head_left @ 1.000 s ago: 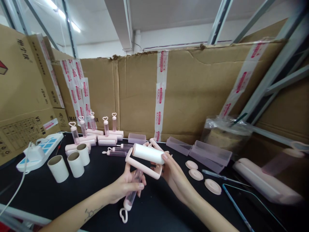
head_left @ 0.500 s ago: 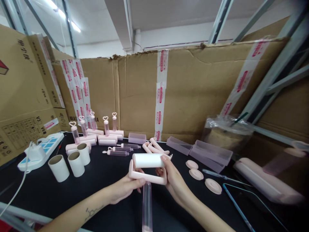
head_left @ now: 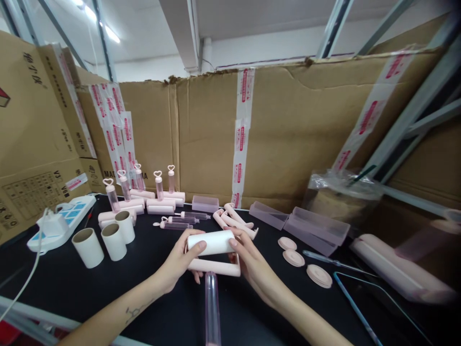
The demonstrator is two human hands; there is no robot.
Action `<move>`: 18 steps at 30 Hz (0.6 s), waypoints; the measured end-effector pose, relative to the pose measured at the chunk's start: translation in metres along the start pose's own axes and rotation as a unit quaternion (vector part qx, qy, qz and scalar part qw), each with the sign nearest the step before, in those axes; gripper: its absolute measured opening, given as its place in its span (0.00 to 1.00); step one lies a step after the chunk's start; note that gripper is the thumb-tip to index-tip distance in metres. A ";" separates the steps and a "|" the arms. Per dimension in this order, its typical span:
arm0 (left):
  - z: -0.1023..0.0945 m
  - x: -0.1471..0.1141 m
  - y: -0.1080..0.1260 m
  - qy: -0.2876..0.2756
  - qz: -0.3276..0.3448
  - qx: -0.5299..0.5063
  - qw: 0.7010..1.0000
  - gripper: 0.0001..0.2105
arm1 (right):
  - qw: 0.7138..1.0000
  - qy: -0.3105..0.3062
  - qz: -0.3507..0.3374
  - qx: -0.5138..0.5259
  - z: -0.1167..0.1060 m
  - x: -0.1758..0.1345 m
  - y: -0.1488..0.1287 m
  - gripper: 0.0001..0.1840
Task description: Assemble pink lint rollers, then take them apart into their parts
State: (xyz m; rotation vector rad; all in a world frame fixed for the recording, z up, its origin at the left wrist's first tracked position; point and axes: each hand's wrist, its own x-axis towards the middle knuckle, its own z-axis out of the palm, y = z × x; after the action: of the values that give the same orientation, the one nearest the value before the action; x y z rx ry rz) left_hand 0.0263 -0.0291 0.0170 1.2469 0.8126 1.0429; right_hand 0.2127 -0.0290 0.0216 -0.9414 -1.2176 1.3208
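In the middle I hold a pink lint roller frame (head_left: 214, 266) with a clear pinkish handle (head_left: 212, 307) pointing down toward me. A white sticky roll (head_left: 211, 242) lies lengthwise at the frame's open side. My left hand (head_left: 180, 257) closes round the left end, its thumb pressed on the roll and its fingers behind the frame. At the right end, my right hand (head_left: 248, 254) grips the roll and the frame's side arm. Whether the roll's ends are seated in the frame is hidden by my fingers.
Three white rolls (head_left: 87, 247) stand at left beside a power strip (head_left: 65, 223). Assembled lint rollers (head_left: 160, 206), loose handles (head_left: 180, 225) and pink frames (head_left: 236, 218) lie behind. Clear purple boxes (head_left: 317, 228), pink discs (head_left: 319, 276), a screwdriver (head_left: 324, 259) and a blue-edged tablet-like object (head_left: 360, 307) are right.
My left hand has shifted up from the frame's lower bar, and its thumb now presses on the white roll. Frame and roll have moved slightly left, the roll's left end closer to the frame.
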 end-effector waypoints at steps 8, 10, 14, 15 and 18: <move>-0.006 0.002 -0.004 0.023 0.019 -0.018 0.999 0.20 | 0.992 -0.021 0.101 0.071 -0.005 0.004 -0.002 0.14; -0.005 0.001 -0.003 0.022 0.015 -0.019 0.999 0.20 | 0.984 -0.035 0.130 0.118 -0.004 0.003 -0.005 0.13; -0.002 0.000 -0.001 0.014 0.003 -0.020 1.000 0.22 | 0.976 -0.056 0.147 0.150 -0.006 0.003 -0.011 0.12; -0.002 -0.001 0.000 0.011 0.000 -0.022 1.000 0.22 | 0.975 -0.062 0.147 0.152 -0.007 0.003 -0.013 0.12; -0.002 -0.002 0.003 0.007 -0.008 -0.030 1.000 0.22 | 0.971 -0.078 0.154 0.165 -0.008 0.004 -0.015 0.12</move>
State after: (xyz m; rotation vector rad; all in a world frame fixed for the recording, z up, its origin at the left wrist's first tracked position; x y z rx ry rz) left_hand 0.0235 -0.0302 0.0190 1.1826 0.7953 1.0573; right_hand 0.2230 -0.0251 0.0352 -0.8172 -0.9494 1.8110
